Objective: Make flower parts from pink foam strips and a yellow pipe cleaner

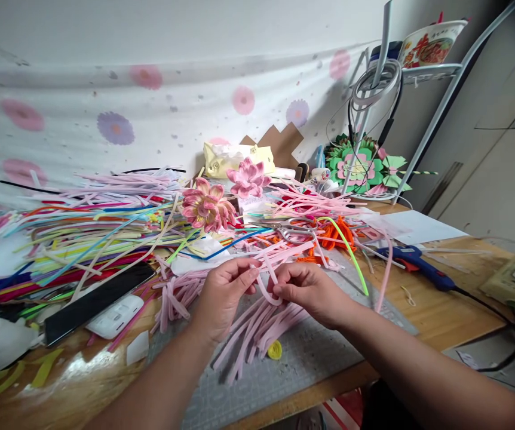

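Observation:
My left hand (226, 292) and my right hand (306, 292) meet over a grey cutting mat (324, 352), each pinching the same pale pink pipe cleaner (266, 285), which bends in a loop between them. Under the hands lies a bundle of bent pale pink pipe cleaners (248, 334). A small yellow coil (275, 349) rests on the mat just below the bundle. Two finished pink pipe-cleaner flowers (207, 205) stand behind, near scissors (296, 230).
A big heap of coloured pipe cleaners (82, 239) covers the table's left. A blue glue gun (419, 266) lies at right on the wooden table (437, 310), its cable trailing off. A black ruler (96, 301), a white box and a metal rack (383, 89) stand around.

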